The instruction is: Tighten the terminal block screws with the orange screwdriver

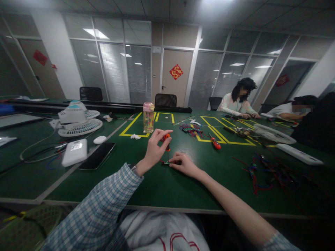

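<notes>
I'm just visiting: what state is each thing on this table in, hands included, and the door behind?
Left hand: gripping orange screwdriver
Orange screwdriver: upright, tip at the board
Right hand: holding small circuit board
Small circuit board: low over or on the table
Red screwdriver: lying down
Bottle: upright, lid on
Phone: flat, screen dark
Wire bundle: tangled
Door: closed
</notes>
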`<state>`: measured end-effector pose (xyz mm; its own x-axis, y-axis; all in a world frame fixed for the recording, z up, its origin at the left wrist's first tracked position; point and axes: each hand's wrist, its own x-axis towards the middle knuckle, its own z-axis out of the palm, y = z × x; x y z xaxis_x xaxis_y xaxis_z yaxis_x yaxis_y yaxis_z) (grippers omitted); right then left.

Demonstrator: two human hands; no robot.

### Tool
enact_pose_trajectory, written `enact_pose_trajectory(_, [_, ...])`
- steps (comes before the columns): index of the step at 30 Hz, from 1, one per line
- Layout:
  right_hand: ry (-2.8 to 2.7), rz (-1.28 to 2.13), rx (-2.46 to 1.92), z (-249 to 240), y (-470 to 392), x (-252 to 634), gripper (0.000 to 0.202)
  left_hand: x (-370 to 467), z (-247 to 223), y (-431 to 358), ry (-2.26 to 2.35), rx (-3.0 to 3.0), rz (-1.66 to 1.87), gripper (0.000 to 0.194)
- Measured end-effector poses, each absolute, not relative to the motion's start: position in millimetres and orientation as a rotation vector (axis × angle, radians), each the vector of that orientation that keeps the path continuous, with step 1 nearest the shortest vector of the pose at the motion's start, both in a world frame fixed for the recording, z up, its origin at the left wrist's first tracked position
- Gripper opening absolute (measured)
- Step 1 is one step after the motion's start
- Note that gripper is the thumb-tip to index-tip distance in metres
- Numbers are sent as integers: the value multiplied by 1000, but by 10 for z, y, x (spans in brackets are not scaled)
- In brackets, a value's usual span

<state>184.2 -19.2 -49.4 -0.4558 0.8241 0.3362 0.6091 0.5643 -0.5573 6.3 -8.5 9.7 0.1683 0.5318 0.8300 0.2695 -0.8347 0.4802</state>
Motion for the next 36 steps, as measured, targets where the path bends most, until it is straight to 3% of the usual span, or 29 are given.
enact_pose_trajectory(9, [-2224, 485, -1127, -506, -183, 1845, 18, 68, 62, -45, 705, 2147, 1725, 35])
enact_pose_trajectory(16, [-2226, 487, -1149, -483, -200, 1839, 18, 70, 101, -84, 773, 2185, 1780, 21])
enact_pose_trajectory(27, [-2214, 480, -1135, -521, -175, 1845, 18, 75, 65, -50, 767, 2137, 1776, 33])
enact_pose_trajectory(32, [-2213, 484, -1135, -525, -173, 1852, 18, 75, 90, -63, 748, 2192, 1802, 21])
enact_pose_trajectory(36, [-2209, 495, -1135, -515, -180, 1849, 18, 53, 122, -98, 742, 2205, 1787, 21])
